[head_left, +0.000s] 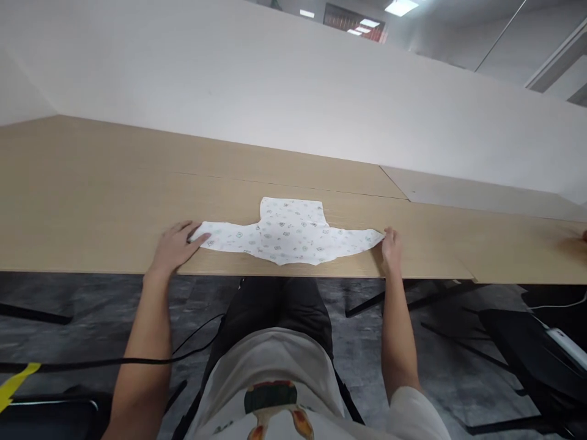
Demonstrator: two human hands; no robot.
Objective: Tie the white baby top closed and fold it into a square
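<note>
Both arms reach forward from the person's sides and come in over the near edge of the desk (114, 195), set well apart, with a white printed garment (293, 235) spread out flat between them. It lies near the front edge, just ahead of the person's lap, its two sleeves stretched out sideways and its squarish panel pointing away toward the white partition (275, 91). The left hand (177, 245) rests low on the wood, back of the hand upward, wrist just past the edge; its thumb lies across the end of one sleeve while the fingers curve round the far side, so that this grip takes the cuff between them, though how firmly cannot be told. The left forearm slants up and inward, and a black cable (147, 361) crosses it in view. The right hand (391, 247) is turned more on its side, with the fingers bunched together, its grip pinching the tip of the other sleeve between thumb and fingertips. The right forearm stands steeper, nearly straight ahead, running from a pale short sleeve (415, 415) to a wrist just over the desk's edge.
</note>
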